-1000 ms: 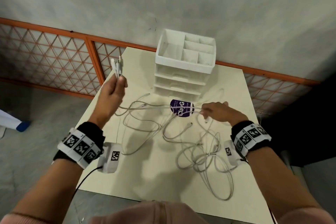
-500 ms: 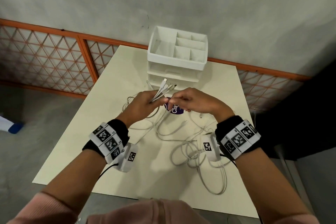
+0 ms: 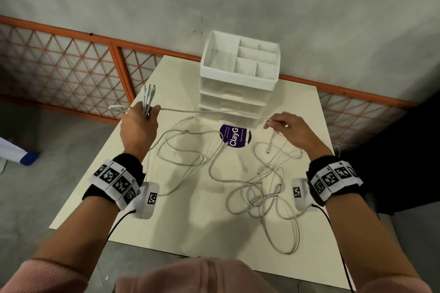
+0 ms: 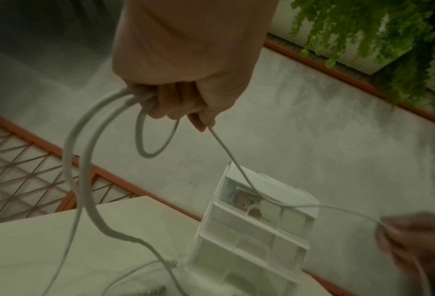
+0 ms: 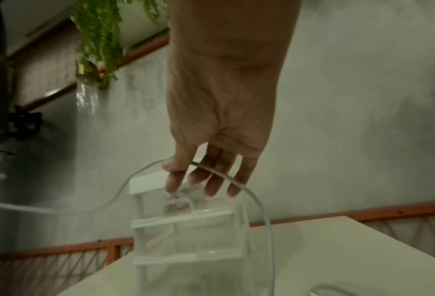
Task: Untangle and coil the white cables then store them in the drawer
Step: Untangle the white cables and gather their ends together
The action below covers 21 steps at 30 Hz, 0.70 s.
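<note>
Several white cable ends (image 3: 148, 100) stand up out of the left hand (image 3: 138, 126), whose fingers are curled tight round the bunch; their plugs point up and away from the knuckles. From that fist one cable (image 3: 214, 112) runs taut across to the right hand (image 3: 289, 131), which pinches it between thumb and forefinger while the other fingers stay loosely extended. Below and between the two hands, the rest of the white cables (image 3: 262, 188) lie in loose tangled loops on the cream table (image 3: 190, 216). Just beyond the stretched cable stands a white drawer organiser (image 3: 238, 83), its drawers closed, with a purple round sticker (image 3: 235, 135) on the table at its foot.
</note>
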{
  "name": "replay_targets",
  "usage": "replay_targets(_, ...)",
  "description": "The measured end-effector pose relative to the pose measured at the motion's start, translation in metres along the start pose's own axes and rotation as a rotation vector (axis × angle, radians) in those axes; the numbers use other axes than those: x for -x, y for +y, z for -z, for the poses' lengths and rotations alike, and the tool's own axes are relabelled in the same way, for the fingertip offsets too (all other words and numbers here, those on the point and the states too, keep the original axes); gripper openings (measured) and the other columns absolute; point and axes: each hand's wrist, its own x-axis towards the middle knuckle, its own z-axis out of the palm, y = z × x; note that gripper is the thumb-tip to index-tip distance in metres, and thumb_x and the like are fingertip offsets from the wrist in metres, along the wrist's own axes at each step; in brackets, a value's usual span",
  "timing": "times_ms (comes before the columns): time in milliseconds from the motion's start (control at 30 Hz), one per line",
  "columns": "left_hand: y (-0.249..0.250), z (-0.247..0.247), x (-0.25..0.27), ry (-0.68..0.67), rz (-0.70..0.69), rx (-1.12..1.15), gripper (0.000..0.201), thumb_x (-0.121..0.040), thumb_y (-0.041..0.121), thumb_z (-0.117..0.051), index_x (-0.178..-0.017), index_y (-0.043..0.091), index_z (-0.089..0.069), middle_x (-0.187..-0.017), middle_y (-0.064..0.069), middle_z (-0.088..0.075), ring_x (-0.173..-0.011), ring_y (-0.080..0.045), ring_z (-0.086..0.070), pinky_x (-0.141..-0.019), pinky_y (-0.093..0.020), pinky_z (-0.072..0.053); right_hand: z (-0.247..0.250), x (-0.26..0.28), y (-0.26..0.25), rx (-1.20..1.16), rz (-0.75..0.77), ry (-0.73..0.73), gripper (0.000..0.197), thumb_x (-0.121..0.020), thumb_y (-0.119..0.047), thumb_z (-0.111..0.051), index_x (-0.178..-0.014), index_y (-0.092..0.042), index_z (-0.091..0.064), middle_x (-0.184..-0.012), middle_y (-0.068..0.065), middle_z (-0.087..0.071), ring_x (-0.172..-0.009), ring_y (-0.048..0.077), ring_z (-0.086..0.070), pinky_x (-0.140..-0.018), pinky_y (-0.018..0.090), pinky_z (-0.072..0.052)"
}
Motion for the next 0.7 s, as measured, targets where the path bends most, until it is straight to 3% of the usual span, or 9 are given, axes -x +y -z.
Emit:
replay_targets(100,0.001,-0.003,0.010,0.013,0.049,-0.045,0.035,-0.092,0.033,-0.056,-0.090,-0.002,-0.057,-0.085,-0.025,-0.065,-0.082,-0.043,-0.059,-0.063,-0.037,-0.039,-0.006,-0.016,-0.031,0.033,0.082,0.121,0.024,-0.085,-0.030,-0.065,-0.101,-0.014,-0.074,-0.075,-0.008,-0.039,-0.075,0.012,-0.045,-0.074,0.015,-0.034)
replay_targets(200,-0.001,-0.003,0.015,0.028,0.049,-0.075,0.034,-0.091,0.035,-0.055,-0.088,0.001,-0.056,-0.083,-0.024,-0.067,-0.080,-0.045,-0.059,-0.064,-0.040,-0.043,-0.018,-0.032,-0.065,-0.067,0.149,0.195,0.022,-0.085,-0.028,-0.067,-0.099,-0.012,-0.073,-0.075,-0.002,-0.042,-0.066,0.009,-0.045,-0.066,0.009,-0.039)
replay_targets(300,-0.003,0.001,0.016,0.054,0.050,-0.102,0.033,-0.092,0.036,-0.054,-0.090,0.002,-0.056,-0.082,-0.023,-0.067,-0.079,-0.045,-0.059,-0.062,-0.039,-0.040,-0.039,-0.041,-0.095,-0.215,0.190,0.162,0.012,-0.083,-0.021,-0.070,-0.091,-0.012,-0.072,-0.081,0.006,-0.047,-0.069,0.020,-0.053,-0.069,0.035,-0.054)
replay_targets(367,-0.003,0.004,0.016,0.077,0.056,-0.142,0.032,-0.092,0.034,-0.054,-0.092,0.002,-0.057,-0.087,-0.025,-0.066,-0.081,-0.046,-0.058,-0.062,-0.037,-0.036,-0.058,-0.044,-0.104,-0.198,0.203,0.078,0.014,-0.082,-0.019,-0.070,-0.093,-0.011,-0.072,-0.085,0.008,-0.052,-0.074,0.024,-0.058,-0.076,0.038,-0.056)
replay_targets(400,-0.005,0.006,0.017,0.081,0.051,-0.166,0.031,-0.092,0.033,-0.054,-0.093,0.002,-0.058,-0.088,-0.025,-0.066,-0.082,-0.047,-0.058,-0.062,-0.038,-0.035,-0.069,-0.044,-0.104,-0.176,0.192,-0.004,0.015,-0.083,-0.017,-0.069,-0.096,-0.011,-0.072,-0.090,0.010,-0.056,-0.078,0.023,-0.060,-0.078,0.033,-0.055)
replay_targets(500,-0.011,0.007,0.019,0.071,0.046,-0.201,0.027,-0.092,0.029,-0.054,-0.089,0.002,-0.057,-0.085,-0.026,-0.066,-0.081,-0.048,-0.058,-0.065,-0.043,-0.043,-0.100,-0.039,-0.087,-0.057,0.089,-0.359,0.023,-0.090,-0.008,-0.059,-0.112,-0.009,-0.068,-0.099,0.004,-0.062,-0.078,0.007,-0.060,-0.063,0.007,-0.044)
replay_targets(567,-0.017,0.005,0.021,0.047,0.041,-0.196,0.027,-0.091,0.029,-0.054,-0.083,0.003,-0.055,-0.076,-0.024,-0.065,-0.077,-0.047,-0.059,-0.065,-0.044,-0.046,-0.119,-0.036,-0.065,-0.016,-0.032,-0.467,0.028,-0.092,0.000,-0.050,-0.115,-0.007,-0.065,-0.093,0.002,-0.061,-0.078,0.007,-0.059,-0.056,0.004,-0.040)
replay_targets(633,-0.018,0.003,0.024,-0.003,0.014,-0.170,0.028,-0.090,0.030,-0.056,-0.077,0.005,-0.053,-0.067,-0.018,-0.060,-0.072,-0.045,-0.057,-0.062,-0.040,-0.043,-0.135,-0.033,-0.041,-0.019,-0.157,-0.440,0.026,-0.089,0.007,-0.045,-0.097,-0.005,-0.067,-0.079,0.003,-0.059,-0.072,0.014,-0.057,-0.054,0.008,-0.041)
replay_targets(700,-0.017,0.000,0.027,-0.064,-0.018,-0.124,0.031,-0.090,0.032,-0.058,-0.074,0.007,-0.050,-0.060,-0.010,-0.054,-0.066,-0.040,-0.054,-0.059,-0.034,-0.036,-0.153,-0.029,-0.024,0.056,-0.251,-0.434,0.022,-0.085,0.003,-0.054,-0.070,-0.013,-0.057,-0.071,0.001,-0.056,-0.074,0.021,-0.054,-0.061,0.021,-0.044)
